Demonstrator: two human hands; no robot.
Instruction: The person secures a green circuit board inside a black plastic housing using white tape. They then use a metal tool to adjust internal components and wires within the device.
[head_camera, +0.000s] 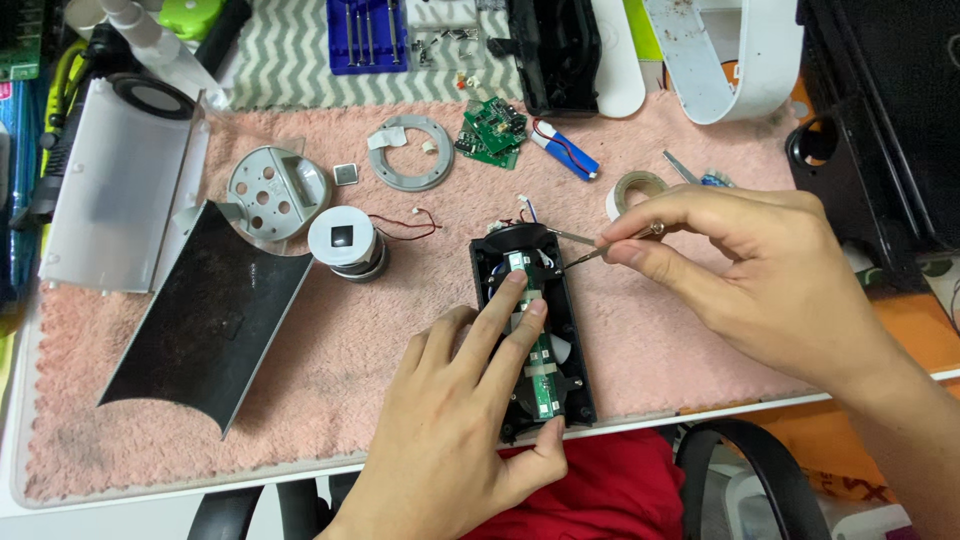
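Head view puts our left hand low in the middle, fingers spread loosely and holding nothing: the index and middle fingertips press on the narrow green circuit strip inside the long black plastic housing, and the thumb rests against the housing's near end. Our right hand comes in from the right, thumb and forefinger pinched shut on thin metal tweezers, whose tips reach the housing's far right rim, just beside small white-and-red wires.

The housing lies lengthwise on a pink fluffy mat covering the tabletop, its near end close to the mat's front edge. Left of it the mat has open room up to a curved black sheet panel. Beyond that panel lie a white round cap with a dark square centre, a grey perforated disc, a grey flat ring and a frosted translucent curved cover.

Further back sit a green square circuit board, a blue cylindrical battery pack and a roll of pale tape. A blue tray of screwdriver bits rests on a grey zigzag cloth at the far edge, near a white curved shell.
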